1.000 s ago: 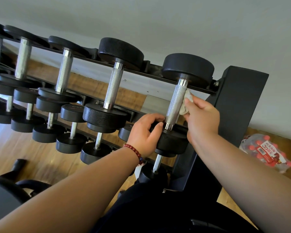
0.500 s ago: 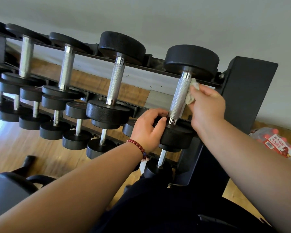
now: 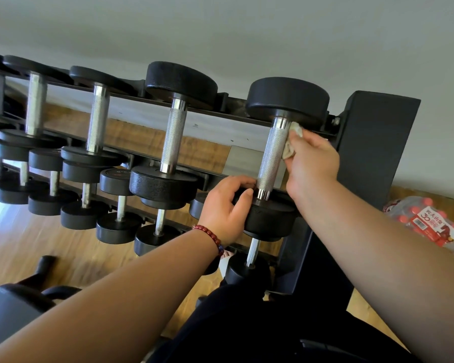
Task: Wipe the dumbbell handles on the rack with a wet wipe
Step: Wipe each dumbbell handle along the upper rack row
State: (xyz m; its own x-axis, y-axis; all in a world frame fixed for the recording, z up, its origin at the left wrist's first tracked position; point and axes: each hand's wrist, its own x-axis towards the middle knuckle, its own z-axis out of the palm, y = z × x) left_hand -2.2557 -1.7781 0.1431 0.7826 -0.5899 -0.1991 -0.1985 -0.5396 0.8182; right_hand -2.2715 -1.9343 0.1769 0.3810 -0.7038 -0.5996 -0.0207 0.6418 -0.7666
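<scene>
Dumbbell handle (image 3: 271, 155) under your wipe is the one at the right end of the top rail: a steel bar, knurled along its middle and smooth and shiny at both collars, tilted between two round, matte black heads. It sits right of centre in the frame on the black metal rack (image 3: 215, 103), just beside the rack's boxy end post (image 3: 372, 153).

Your right hand (image 3: 312, 158) presses a crumpled whitish wet wipe (image 3: 292, 142) against the upper right side of that bar, fingers curled round the wipe, just below the upper head (image 3: 287, 100). Your left hand (image 3: 226, 205) grips the lower head (image 3: 270, 218), fingers hooked over its top rim next to the bottom collar. A string of dark red beads (image 3: 210, 235) circles that wrist.

More dumbbells (image 3: 173, 137) with steel bars fill the rail to the left, with smaller ones on the lower rail. A shrink-wrapped pack of red-capped bottles (image 3: 430, 224) lies on the wooden floor (image 3: 37, 244) at the right edge.
</scene>
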